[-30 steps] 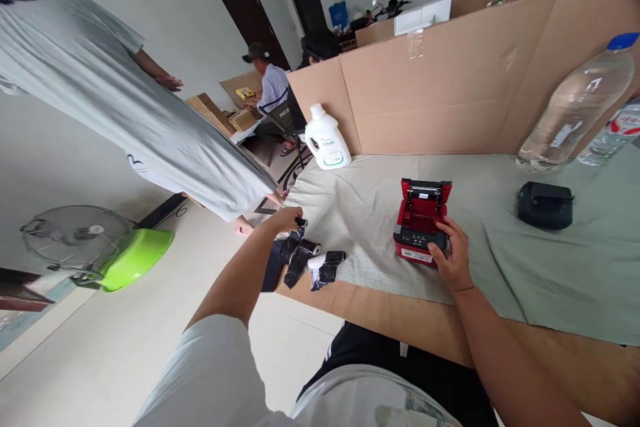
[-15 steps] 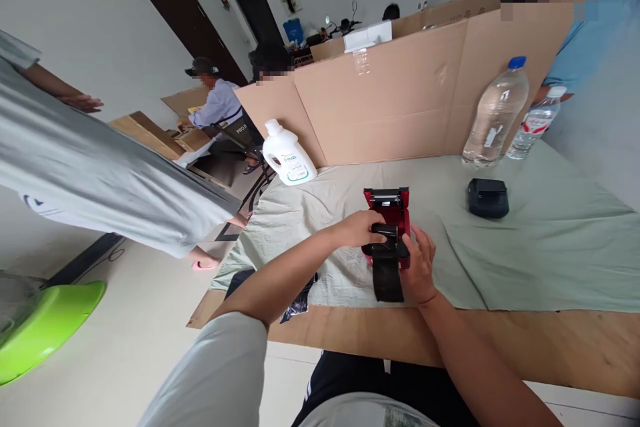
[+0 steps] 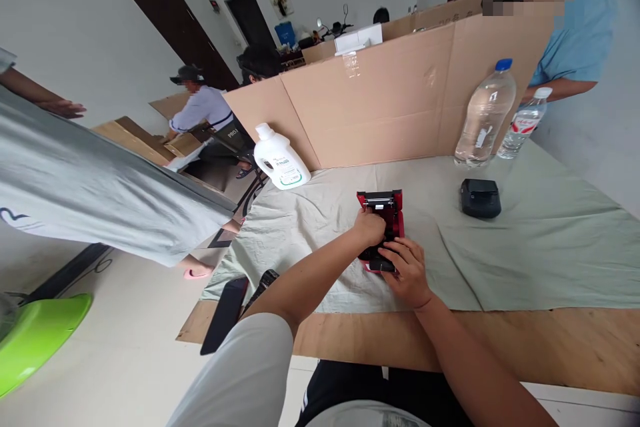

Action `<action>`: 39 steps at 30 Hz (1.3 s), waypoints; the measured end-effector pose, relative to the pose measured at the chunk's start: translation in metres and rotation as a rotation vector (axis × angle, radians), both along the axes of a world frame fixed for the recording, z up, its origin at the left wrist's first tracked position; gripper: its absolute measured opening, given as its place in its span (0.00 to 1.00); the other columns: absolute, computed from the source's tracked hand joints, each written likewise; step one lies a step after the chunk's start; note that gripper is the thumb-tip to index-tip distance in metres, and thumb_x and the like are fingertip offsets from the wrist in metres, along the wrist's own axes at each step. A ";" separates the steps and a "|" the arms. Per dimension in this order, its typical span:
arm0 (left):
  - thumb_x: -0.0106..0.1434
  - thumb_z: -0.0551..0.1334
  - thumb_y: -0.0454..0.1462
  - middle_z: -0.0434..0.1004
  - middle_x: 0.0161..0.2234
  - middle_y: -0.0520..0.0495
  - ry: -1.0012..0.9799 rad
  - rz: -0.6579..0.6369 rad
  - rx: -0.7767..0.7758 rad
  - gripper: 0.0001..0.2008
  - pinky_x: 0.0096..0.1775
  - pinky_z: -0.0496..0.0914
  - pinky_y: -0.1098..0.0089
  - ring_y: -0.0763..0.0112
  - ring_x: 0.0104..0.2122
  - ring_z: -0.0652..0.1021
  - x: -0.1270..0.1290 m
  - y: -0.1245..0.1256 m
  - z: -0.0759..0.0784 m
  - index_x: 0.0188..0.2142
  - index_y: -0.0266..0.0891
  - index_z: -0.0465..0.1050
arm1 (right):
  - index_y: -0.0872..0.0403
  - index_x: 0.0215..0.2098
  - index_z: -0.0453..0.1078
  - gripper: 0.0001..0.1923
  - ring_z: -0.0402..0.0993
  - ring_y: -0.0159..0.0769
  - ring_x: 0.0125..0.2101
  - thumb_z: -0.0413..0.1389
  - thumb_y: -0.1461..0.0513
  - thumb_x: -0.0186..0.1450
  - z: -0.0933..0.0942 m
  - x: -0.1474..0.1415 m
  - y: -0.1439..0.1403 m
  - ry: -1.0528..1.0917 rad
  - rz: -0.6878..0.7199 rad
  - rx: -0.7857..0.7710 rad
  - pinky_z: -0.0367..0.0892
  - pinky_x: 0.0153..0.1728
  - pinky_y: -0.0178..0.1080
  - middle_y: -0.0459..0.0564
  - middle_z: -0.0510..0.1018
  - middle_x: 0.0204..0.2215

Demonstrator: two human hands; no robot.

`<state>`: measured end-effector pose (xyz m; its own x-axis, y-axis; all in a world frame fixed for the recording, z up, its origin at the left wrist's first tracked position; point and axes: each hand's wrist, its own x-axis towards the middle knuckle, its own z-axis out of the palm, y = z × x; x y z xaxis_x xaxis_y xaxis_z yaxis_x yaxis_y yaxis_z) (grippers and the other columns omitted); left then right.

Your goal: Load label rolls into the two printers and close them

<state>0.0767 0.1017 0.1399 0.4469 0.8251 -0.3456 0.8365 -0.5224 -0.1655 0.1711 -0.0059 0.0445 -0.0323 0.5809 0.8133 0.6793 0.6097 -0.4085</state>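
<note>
A red and black label printer (image 3: 399,223) stands on the cloth with its lid raised toward the back. Inside its body is my left hand (image 3: 371,227), closed, with the fingertips hidden; what they grip cannot be made out. My right hand (image 3: 407,267) holds the front right of the printer, fingers laid over the black front part and thumb underneath. Black film shows only partly beneath these fingers. By my left forearm lie a dark phone-like slab (image 3: 224,317) and a crumpled black item (image 3: 263,285), partly covered by the arm.
A white jug (image 3: 283,159) stands back left before a cardboard panel (image 3: 370,113). Back right are a large water bottle (image 3: 485,117), a smaller bottle (image 3: 524,125) and a black device (image 3: 480,198). One person stands at left; others are beyond the panel.
The wide black film that hung over the printer's front no longer hangs down. My left hand has closed deeper inside the printer, and my right hand has moved onto its front.
</note>
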 end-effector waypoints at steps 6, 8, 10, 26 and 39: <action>0.57 0.62 0.38 0.78 0.46 0.39 -0.247 -0.016 0.066 0.14 0.50 0.65 0.59 0.53 0.49 0.73 -0.018 -0.002 -0.003 0.43 0.38 0.78 | 0.47 0.44 0.74 0.12 0.67 0.45 0.50 0.56 0.61 0.61 -0.001 0.002 0.000 -0.033 -0.004 -0.001 0.61 0.52 0.50 0.48 0.78 0.43; 0.58 0.58 0.32 0.79 0.44 0.44 -0.461 0.036 0.103 0.13 0.47 0.67 0.63 0.60 0.44 0.75 -0.034 -0.004 -0.003 0.40 0.41 0.78 | 0.47 0.43 0.74 0.12 0.67 0.45 0.50 0.57 0.61 0.60 -0.001 0.002 -0.001 -0.053 -0.012 -0.013 0.62 0.51 0.50 0.47 0.79 0.43; 0.59 0.53 0.29 0.79 0.38 0.46 -0.673 0.140 0.194 0.14 0.46 0.69 0.65 0.64 0.40 0.76 -0.049 -0.005 -0.003 0.36 0.41 0.77 | 0.47 0.42 0.75 0.12 0.67 0.46 0.50 0.57 0.61 0.59 -0.001 0.002 -0.001 -0.069 -0.024 -0.030 0.62 0.51 0.51 0.47 0.79 0.42; 0.71 0.42 0.45 0.71 0.49 0.38 -1.116 -0.018 0.421 0.23 0.55 0.61 0.57 0.61 0.54 0.69 -0.067 -0.052 -0.049 0.50 0.38 0.70 | 0.49 0.48 0.70 0.19 0.63 0.49 0.55 0.61 0.57 0.58 0.000 0.000 0.001 -0.047 -0.104 -0.015 0.62 0.55 0.53 0.54 0.70 0.52; 0.70 0.44 0.43 0.72 0.50 0.37 -1.100 0.037 0.522 0.22 0.56 0.59 0.54 0.58 0.57 0.68 -0.061 -0.075 -0.080 0.51 0.37 0.70 | 0.53 0.56 0.62 0.34 0.67 0.52 0.53 0.59 0.46 0.58 0.001 0.001 0.005 -0.111 -0.201 -0.119 0.56 0.54 0.51 0.57 0.76 0.48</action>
<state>0.0162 0.0269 0.0600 0.2652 0.7702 0.5800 0.6753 -0.5777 0.4584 0.1725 -0.0011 0.0454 0.0082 0.6758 0.7370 0.8267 0.4101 -0.3852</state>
